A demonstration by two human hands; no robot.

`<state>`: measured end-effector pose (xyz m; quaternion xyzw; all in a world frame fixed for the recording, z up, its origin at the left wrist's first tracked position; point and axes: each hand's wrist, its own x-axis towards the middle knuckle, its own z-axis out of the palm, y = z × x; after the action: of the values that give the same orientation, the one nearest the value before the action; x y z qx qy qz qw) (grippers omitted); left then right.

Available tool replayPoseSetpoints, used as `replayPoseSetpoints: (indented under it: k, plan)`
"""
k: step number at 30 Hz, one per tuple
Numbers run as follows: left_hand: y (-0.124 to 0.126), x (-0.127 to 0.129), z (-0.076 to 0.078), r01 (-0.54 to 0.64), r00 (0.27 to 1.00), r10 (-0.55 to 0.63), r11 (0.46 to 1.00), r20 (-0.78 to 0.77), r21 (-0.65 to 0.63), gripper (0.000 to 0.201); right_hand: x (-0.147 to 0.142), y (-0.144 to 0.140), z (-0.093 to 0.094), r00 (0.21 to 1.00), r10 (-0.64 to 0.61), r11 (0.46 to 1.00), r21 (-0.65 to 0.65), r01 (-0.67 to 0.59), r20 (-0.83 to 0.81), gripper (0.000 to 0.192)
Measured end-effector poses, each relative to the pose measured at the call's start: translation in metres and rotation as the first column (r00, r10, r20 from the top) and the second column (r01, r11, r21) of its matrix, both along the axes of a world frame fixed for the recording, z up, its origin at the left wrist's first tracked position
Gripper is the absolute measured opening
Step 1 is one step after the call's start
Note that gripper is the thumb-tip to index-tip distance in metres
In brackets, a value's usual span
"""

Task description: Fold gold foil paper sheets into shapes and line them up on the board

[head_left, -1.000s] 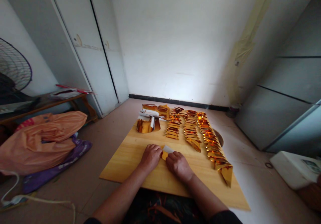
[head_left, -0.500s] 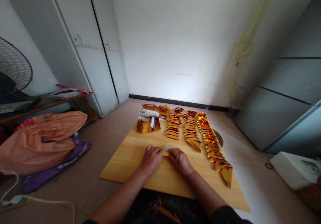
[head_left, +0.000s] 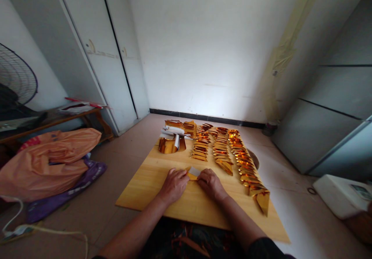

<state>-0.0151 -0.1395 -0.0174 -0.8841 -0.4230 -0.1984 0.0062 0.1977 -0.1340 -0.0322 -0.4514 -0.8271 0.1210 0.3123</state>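
Between my hands, over the near middle of the wooden board, is a small sheet of gold foil paper with a pale back and a folded gold near edge. My left hand pinches its left end, fingers closed. At the right end, my right hand grips it with curled fingers. Beyond them, folded gold foil pieces stand in overlapping rows: a left row, a middle row and a longer right row. A curved stack of gold sheets lies at the far left of the board.
White paper rolls or strips lie by the stack. Left on the floor are an orange plastic bag, a purple bag and a cable. A white box stands right; a wall rises behind.
My hands have moved slightly apart along the foil paper, so more of its pale back and gold edge shows. The rows of folded pieces are unchanged.
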Motion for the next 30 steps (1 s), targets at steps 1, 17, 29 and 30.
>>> replayPoseSetpoints:
  k: [1,17,29,30]
  plan:
    - [0.0,-0.002,0.0,0.018,1.0,-0.018,1.0,0.003,-0.007,0.021,0.0,0.001,0.001,1.0,-0.014,1.0,-0.022,0.014,0.0,0.012]
    - [0.0,-0.01,0.005,0.08,0.996,-0.083,0.994,-0.039,-0.077,0.037,-0.019,0.018,0.042,0.93,-0.234,0.849,-0.406,0.338,0.284,0.01]
    - [0.0,-0.012,0.006,0.074,0.992,-0.085,0.99,-0.09,-0.123,0.028,-0.028,0.015,0.051,0.866,-0.245,0.845,-0.343,0.411,0.435,0.015]
    - [0.0,-0.012,0.006,0.075,0.992,-0.086,0.99,-0.087,-0.121,0.028,-0.029,0.014,0.051,0.859,-0.246,0.849,-0.328,0.415,0.449,0.016]
